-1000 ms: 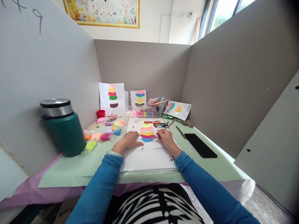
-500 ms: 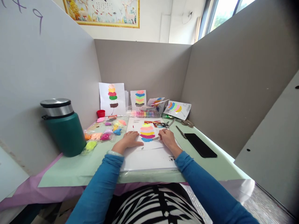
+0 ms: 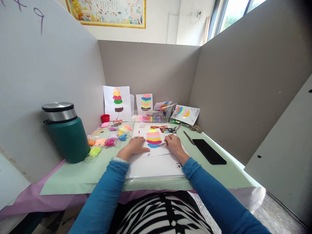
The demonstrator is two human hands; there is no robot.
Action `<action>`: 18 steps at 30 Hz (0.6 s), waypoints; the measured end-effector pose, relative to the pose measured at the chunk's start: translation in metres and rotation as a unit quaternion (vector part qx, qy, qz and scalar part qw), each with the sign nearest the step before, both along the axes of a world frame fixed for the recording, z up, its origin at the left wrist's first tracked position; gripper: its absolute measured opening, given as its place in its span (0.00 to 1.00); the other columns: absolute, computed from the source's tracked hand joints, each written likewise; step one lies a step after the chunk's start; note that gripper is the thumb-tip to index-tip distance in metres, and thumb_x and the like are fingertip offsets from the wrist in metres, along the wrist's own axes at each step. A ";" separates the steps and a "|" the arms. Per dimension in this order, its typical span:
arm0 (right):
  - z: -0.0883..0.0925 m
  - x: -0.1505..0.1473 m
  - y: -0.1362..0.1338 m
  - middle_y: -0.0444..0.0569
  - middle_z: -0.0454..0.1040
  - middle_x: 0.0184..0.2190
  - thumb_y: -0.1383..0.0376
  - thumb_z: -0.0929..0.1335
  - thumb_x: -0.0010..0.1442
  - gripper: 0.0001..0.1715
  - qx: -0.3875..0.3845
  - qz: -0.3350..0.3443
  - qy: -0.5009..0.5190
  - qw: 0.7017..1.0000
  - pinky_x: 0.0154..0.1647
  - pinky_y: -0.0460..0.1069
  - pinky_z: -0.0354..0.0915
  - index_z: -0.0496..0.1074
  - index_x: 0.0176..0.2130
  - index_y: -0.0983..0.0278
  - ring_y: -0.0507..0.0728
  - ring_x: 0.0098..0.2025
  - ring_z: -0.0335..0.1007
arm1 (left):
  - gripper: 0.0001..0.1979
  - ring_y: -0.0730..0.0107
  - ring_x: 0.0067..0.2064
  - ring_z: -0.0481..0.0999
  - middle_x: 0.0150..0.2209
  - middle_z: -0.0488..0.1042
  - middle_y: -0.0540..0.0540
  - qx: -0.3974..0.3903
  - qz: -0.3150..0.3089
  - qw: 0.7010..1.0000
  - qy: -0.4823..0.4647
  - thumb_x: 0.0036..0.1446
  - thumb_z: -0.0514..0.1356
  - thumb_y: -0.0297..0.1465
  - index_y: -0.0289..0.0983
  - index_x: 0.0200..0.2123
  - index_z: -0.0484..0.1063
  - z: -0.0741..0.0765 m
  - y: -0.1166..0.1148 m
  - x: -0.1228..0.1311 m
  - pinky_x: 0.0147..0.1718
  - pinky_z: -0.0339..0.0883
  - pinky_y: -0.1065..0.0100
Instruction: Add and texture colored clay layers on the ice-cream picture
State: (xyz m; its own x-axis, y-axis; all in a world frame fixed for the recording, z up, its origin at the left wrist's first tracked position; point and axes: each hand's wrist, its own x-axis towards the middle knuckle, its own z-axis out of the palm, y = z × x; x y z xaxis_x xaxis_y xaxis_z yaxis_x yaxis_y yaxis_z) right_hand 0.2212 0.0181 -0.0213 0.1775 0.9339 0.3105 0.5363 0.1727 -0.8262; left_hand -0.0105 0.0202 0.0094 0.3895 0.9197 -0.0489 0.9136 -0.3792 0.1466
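A white sheet (image 3: pixel 153 154) lies before me, bearing stacked clay bands (image 3: pixel 153 137) in yellow, pink, purple-red and blue. My left hand (image 3: pixel 135 145) rests flat on the sheet's left side, thumb stretched out below the blue band. In my closed right hand (image 3: pixel 174 145) is a metal fork (image 3: pixel 162 145); its handle sticks up past my fingers. The fork's tines are at the right end of the blue band, though whether they press into it I cannot tell. Under the sheet is a larger stack of white paper (image 3: pixel 156 169).
Bagged coloured clay (image 3: pixel 110 142) lies to the left, near a green flask (image 3: pixel 67 136) and a red cup (image 3: pixel 105 118). A black phone (image 3: pixel 209 151) and a knife (image 3: pixel 188 137) lie right. Behind are scissors (image 3: pixel 172 129), a clear clay box (image 3: pixel 149 117) and propped clay pictures (image 3: pixel 117 103).
My right hand has shifted very slightly left, and the fork's handle has tipped a little with it. My left hand stays where it was.
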 end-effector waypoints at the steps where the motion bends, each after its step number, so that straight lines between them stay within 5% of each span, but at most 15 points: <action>1: 0.000 0.001 0.000 0.45 0.72 0.17 0.61 0.61 0.55 0.16 0.000 -0.001 0.009 1.000 0.33 0.46 0.60 0.69 0.20 0.62 0.54 0.25 0.69 | 0.39 0.54 0.69 0.52 0.68 0.56 0.39 0.000 -0.001 1.000 -0.001 0.53 0.58 0.52 0.38 0.63 0.61 0.000 0.000 0.000 0.65 0.47 0.58; 18: -0.001 -0.001 0.001 0.45 0.72 0.17 0.61 0.61 0.55 0.16 -0.009 -0.008 0.022 1.000 0.33 0.46 0.60 0.70 0.21 0.62 0.54 0.25 0.69 | 0.37 0.53 0.68 0.53 0.68 0.56 0.40 0.002 -0.004 1.000 -0.004 0.53 0.58 0.52 0.39 0.62 0.62 0.001 -0.001 0.000 0.64 0.48 0.56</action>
